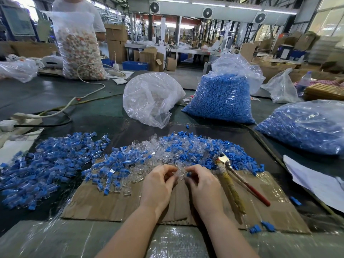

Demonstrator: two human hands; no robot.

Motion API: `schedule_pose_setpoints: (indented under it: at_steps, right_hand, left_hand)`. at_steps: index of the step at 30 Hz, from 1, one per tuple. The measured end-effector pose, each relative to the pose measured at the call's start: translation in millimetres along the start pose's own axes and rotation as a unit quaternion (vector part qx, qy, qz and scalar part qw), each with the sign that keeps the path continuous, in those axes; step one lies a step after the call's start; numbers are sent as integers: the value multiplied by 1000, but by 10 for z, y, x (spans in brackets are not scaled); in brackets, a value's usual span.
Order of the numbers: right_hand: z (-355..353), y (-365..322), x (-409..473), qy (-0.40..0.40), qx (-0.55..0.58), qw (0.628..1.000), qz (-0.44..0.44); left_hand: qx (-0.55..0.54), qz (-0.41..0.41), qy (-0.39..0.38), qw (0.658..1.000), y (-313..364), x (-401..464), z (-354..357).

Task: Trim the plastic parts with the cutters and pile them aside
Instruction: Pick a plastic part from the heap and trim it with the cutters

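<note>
Hands together, fingers curled round clear part

Two bare forearms are seen, each ending in a bare hand: the left hand and the right hand. No sleeves, gloves, rings, watches or bands are worn on the parts shown. The fingernails are kept short and unpainted.

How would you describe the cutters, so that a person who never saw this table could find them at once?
Look at the brown cardboard sheet in front of the person. Just beside the right hand, the cutters lie on it, jaws toward the blue parts. They are the only metal tool: one handle red, the other wrapped in yellowish tape.
</note>
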State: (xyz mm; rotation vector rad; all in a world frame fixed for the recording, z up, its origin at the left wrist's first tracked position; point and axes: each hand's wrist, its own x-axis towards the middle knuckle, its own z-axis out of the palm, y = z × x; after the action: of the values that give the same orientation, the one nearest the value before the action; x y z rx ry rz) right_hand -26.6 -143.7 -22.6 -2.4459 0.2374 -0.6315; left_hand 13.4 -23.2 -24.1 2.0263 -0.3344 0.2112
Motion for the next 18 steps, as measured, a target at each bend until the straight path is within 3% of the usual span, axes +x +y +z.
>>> schedule_pose_setpoints:
  at_steps: [9, 18]
  right_hand:
    - [-30, 8, -14, 26, 118, 992, 36]
    - [-30, -15, -27, -4, 61, 998, 2]
  left_hand:
    - [-60, -46, -14, 997, -43, 24, -2]
    - [-73, -38, -23, 996, -58, 41, -1]
